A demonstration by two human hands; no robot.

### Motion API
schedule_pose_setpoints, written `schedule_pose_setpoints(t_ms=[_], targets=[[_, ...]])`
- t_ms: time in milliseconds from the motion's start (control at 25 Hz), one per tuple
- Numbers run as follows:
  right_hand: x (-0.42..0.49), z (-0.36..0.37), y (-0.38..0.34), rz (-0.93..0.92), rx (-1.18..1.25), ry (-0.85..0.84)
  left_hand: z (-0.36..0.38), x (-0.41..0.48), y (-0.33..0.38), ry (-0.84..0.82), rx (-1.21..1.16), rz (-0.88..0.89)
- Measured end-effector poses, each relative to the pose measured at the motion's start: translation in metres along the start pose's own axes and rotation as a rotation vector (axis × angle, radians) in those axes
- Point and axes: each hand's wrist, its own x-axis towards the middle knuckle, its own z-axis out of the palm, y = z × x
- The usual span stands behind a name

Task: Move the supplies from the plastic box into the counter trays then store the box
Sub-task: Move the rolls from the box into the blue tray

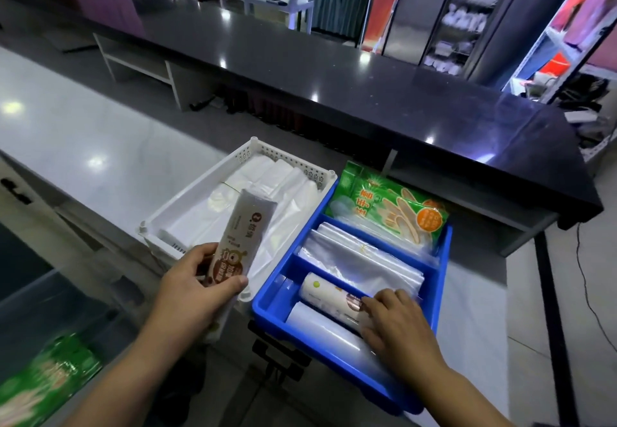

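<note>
My left hand grips a long brown-and-grey packet, held upright over the near corner of the white perforated tray, which holds folded white plastic bags. My right hand lies palm down in the near compartment of the blue divided tray, fingers resting on a white labelled roll and a clear roll beside it. The middle compartment holds clear bags; the far one holds green glove packets. A clear plastic box with a green packet inside sits at the lower left.
The trays stand on a pale grey counter below a raised black glossy countertop. A black object sits below the blue tray's front edge. Shelving and a cable on the floor lie to the right.
</note>
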Motion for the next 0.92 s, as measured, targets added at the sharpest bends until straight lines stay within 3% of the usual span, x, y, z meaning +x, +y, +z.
schedule_pose_setpoints(t_ms=[160, 360, 440, 560, 640, 760, 920], targets=[[0.011, -0.019, -0.031, 0.03, 0.396, 0.149, 0.019, 0.013, 0.027, -0.113, -0.014, 0.083], [0.025, -0.041, -0.09, 0.083, 1.028, 0.088, 0.052, 0.018, 0.054, -0.309, -0.138, 0.143], [0.025, -0.04, -0.097, 0.142, 1.172, 0.152, 0.062, 0.022, 0.055, -0.384, -0.178, 0.167], [0.011, -0.035, -0.08, 0.292, 1.081, 0.347, 0.065, 0.029, 0.044, -0.613, -0.075, 0.21], [-0.008, -0.029, -0.056, 0.436, 0.91, 0.436, 0.067, 0.03, 0.028, -0.692, 0.299, 0.316], [-0.041, -0.018, -0.028, 0.556, 0.778, 0.471, 0.077, 0.021, 0.01, -0.686, 0.788, 0.52], [-0.054, -0.001, -0.024, 0.594, 0.699, 0.503, 0.094, 0.015, 0.006, -0.623, 0.922, 0.541]])
